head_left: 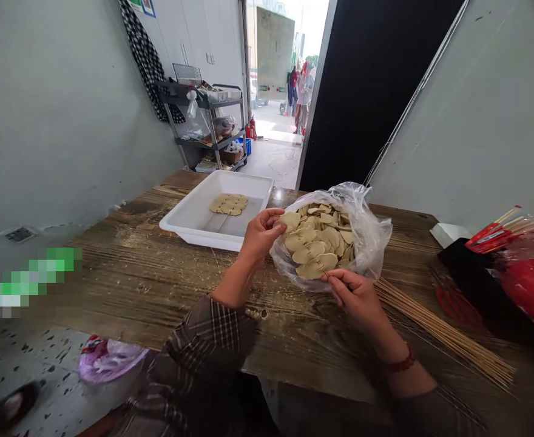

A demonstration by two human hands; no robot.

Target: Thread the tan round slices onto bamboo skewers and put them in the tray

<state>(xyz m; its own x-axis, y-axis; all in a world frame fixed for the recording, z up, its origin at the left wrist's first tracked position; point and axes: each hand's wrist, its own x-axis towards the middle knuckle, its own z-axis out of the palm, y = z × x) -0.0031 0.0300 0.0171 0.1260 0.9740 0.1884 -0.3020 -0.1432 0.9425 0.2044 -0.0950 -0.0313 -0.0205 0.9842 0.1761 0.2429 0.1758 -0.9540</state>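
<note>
My left hand (261,233) pinches the edge of a pale, flat round slice (288,222) at the left side of an open clear plastic bag (371,233). Many similar slices (333,233) fill the bag. My right hand (351,291) is closed on the end of a thin skewer at the bag's front edge. Several overlapping slices (311,252) are threaded in a row between my two hands. A white tray (180,220) to the left holds skewered slices (229,204).
Bare bamboo skewers (449,334) lie on the wooden table (139,279) at the right. Beyond them are red scissors (458,303), a black box (471,273) and red packaging (533,285). A shelf cart (212,142) stands near the doorway; people are outside.
</note>
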